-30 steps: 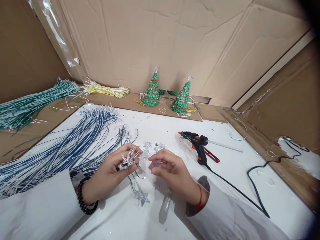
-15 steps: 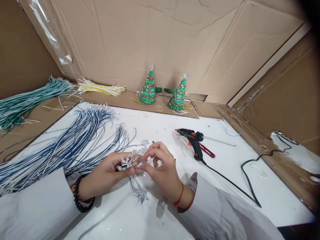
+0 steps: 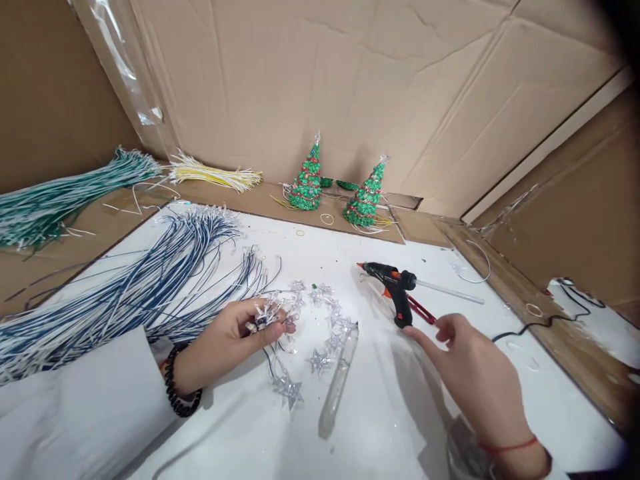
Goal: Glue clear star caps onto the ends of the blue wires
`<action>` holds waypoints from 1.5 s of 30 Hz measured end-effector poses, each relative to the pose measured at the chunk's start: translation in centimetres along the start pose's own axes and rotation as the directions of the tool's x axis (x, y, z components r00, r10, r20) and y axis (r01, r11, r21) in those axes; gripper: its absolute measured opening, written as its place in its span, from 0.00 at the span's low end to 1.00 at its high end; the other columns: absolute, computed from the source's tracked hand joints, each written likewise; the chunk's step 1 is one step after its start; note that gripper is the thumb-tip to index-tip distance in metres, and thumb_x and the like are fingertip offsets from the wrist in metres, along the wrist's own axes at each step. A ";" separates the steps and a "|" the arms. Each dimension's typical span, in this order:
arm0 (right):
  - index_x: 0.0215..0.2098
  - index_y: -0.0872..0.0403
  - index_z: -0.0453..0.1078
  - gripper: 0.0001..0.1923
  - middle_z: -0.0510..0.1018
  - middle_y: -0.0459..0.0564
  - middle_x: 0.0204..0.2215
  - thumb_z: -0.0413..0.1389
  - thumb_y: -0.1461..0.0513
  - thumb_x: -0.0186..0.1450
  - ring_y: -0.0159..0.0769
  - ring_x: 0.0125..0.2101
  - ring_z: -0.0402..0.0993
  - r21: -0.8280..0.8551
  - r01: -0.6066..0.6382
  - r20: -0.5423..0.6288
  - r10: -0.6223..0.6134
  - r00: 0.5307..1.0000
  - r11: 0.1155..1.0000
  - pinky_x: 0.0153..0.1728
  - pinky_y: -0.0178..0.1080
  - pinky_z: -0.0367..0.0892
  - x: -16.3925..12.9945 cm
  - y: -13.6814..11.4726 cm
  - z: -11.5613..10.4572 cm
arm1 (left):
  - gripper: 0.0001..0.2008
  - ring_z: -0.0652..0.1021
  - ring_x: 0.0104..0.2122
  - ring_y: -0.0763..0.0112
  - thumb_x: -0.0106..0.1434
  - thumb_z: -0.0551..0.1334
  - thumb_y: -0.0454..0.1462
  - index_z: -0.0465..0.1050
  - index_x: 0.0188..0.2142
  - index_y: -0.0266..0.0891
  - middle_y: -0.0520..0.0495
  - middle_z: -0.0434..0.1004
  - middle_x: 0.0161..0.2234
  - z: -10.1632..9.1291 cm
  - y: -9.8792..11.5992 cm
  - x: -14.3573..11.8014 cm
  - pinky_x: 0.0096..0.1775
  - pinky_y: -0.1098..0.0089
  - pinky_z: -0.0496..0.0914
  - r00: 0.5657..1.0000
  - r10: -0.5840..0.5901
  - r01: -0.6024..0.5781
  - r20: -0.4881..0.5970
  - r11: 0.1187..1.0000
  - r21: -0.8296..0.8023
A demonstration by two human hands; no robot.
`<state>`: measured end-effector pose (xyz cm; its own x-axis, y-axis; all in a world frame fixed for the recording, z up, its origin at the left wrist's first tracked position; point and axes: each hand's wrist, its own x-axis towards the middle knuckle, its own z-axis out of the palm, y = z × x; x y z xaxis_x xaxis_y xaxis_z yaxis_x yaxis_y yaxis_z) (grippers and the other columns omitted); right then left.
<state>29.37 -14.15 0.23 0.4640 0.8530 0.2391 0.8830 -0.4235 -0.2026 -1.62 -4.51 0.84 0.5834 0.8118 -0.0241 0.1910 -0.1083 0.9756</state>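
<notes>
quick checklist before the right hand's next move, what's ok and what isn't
1. Left hand grips the bunch of clear-tipped wires: ok.
2. Right hand open: ok, thumb and fingers apart.
3. Black-and-orange glue gun has its nozzle pointing away from the right hand: ok.
4. Translucent glue stick in the gun's rear: ok.
5. Clear plastic stars in one pile: not ok, spread over the white tabletop.
6. Black cord clear of the right hand: cannot tell, part is hidden.

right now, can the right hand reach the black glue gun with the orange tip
Probably yes: the right hand is open, its thumb close to the handle of the black glue gun, with nothing visible between. The slim red tool beside the handle could get nudged.
</notes>
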 end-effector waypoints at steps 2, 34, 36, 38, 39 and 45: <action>0.38 0.57 0.66 0.30 0.73 0.56 0.32 0.53 0.41 0.54 0.44 0.32 0.70 0.080 0.084 0.023 -0.086 0.996 0.993 0.30 0.42 0.63 1.5 0.8 0.5 | 0.09 0.75 0.34 0.71 0.60 0.59 0.40 0.70 0.31 0.35 0.48 0.75 0.31 0.1 0.2 0.0 0.36 0.78 0.67 1.000 0.017 -0.017 0.014 1.000 -0.002; 0.23 0.55 0.67 0.01 0.67 0.43 0.19 0.54 0.66 0.51 0.31 0.22 0.63 0.836 0.067 0.224 -0.449 0.865 0.545 0.22 0.33 0.62 0.2 -6.9 3.1 | 0.07 0.69 0.26 0.75 0.60 0.58 0.37 0.69 0.27 0.36 0.53 0.69 0.24 0.4 0.1 0.0 0.30 0.77 0.63 0.992 0.113 -0.119 0.060 0.987 0.111; 0.23 0.55 0.67 0.01 0.67 0.44 0.19 0.53 0.66 0.51 0.32 0.22 0.63 0.824 0.059 0.226 -0.424 0.877 0.563 0.22 0.33 0.62 0.1 -6.9 3.3 | 0.07 0.69 0.26 0.75 0.60 0.58 0.37 0.69 0.26 0.36 0.53 0.69 0.24 0.5 0.3 0.0 0.30 0.77 0.63 0.992 0.108 -0.115 0.060 0.986 0.119; 0.24 0.54 0.67 0.02 0.68 0.44 0.19 0.53 0.65 0.51 0.32 0.23 0.63 0.819 0.052 0.232 -0.414 0.880 0.572 0.22 0.34 0.62 0.0 -6.9 3.4 | 0.07 0.69 0.26 0.75 0.60 0.58 0.37 0.69 0.26 0.36 0.53 0.69 0.24 0.5 0.4 0.0 0.29 0.77 0.63 0.992 0.105 -0.113 0.065 0.986 0.125; 0.24 0.54 0.67 0.01 0.67 0.44 0.19 0.53 0.65 0.51 0.32 0.22 0.63 0.821 0.050 0.234 -0.415 0.879 0.569 0.22 0.34 0.62 -0.1 -6.9 3.4 | 0.07 0.69 0.26 0.75 0.59 0.58 0.37 0.69 0.26 0.36 0.53 0.69 0.24 0.5 0.4 0.0 0.29 0.77 0.63 0.992 0.107 -0.115 0.065 0.985 0.125; 0.19 0.54 0.58 0.06 0.58 0.40 0.15 0.52 0.67 0.50 0.27 0.18 0.54 0.843 0.032 0.248 -0.440 0.863 0.538 0.19 0.31 0.55 -0.2 -7.1 3.0 | 0.07 0.69 0.26 0.75 0.59 0.59 0.37 0.70 0.26 0.36 0.53 0.70 0.24 0.4 0.4 0.0 0.29 0.77 0.63 0.992 0.108 -0.115 0.061 0.985 0.127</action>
<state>22.79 -10.37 -1.26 -0.0057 0.9982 0.0596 0.4290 0.0563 -0.9015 -1.19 -4.75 1.10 0.6478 0.7587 0.0683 0.2209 -0.2729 0.9363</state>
